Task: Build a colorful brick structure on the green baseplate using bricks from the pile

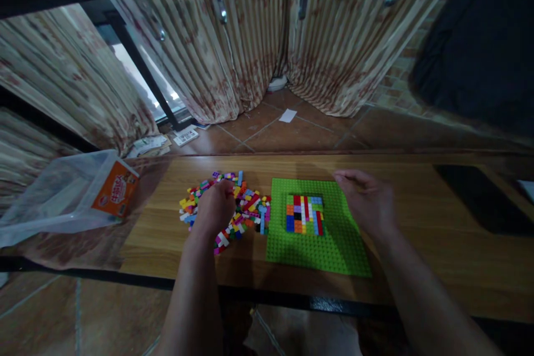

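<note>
My left hand is over a heap of loose toy bricks in many colours, its fingers closed in a pinch. A bit of red shows near the fingertips, too small to tell whether it is held. Right of the heap lies a green studded baseplate. A tight block of coloured bricks stands on its middle. My right hand hovers by the baseplate's right edge, fingers curled together; anything between them is too small to make out.
A clear plastic bin with an orange label stands at the left. A dark flat panel lies at the right on the wooden table. Striped curtains hang beyond, with a white paper on the floor.
</note>
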`<action>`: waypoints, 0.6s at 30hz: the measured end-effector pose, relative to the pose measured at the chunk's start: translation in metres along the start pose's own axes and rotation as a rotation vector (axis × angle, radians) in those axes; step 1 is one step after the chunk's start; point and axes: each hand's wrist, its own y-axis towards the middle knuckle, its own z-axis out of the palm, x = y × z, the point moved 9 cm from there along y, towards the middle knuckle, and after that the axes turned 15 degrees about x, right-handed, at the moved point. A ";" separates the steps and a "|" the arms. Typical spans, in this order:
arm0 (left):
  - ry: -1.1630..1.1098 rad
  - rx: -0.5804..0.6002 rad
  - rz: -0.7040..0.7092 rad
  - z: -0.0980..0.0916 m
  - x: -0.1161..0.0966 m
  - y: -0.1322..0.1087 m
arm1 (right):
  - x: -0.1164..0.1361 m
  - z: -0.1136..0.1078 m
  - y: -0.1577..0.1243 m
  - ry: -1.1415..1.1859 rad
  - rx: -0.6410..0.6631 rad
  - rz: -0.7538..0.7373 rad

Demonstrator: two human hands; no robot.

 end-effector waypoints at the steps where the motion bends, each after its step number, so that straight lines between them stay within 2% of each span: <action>1: -0.031 -0.006 0.022 0.000 0.001 0.000 | 0.000 0.001 0.000 -0.001 0.001 -0.002; 4: -0.121 -0.024 0.078 -0.001 0.003 0.001 | 0.001 0.003 0.000 -0.012 0.015 -0.008; 8: -0.220 -0.017 0.073 0.000 0.006 0.002 | 0.000 0.006 -0.001 -0.044 0.041 -0.001; 18: -0.175 -0.078 -0.021 -0.008 0.016 -0.002 | -0.001 0.010 -0.001 -0.078 0.061 -0.019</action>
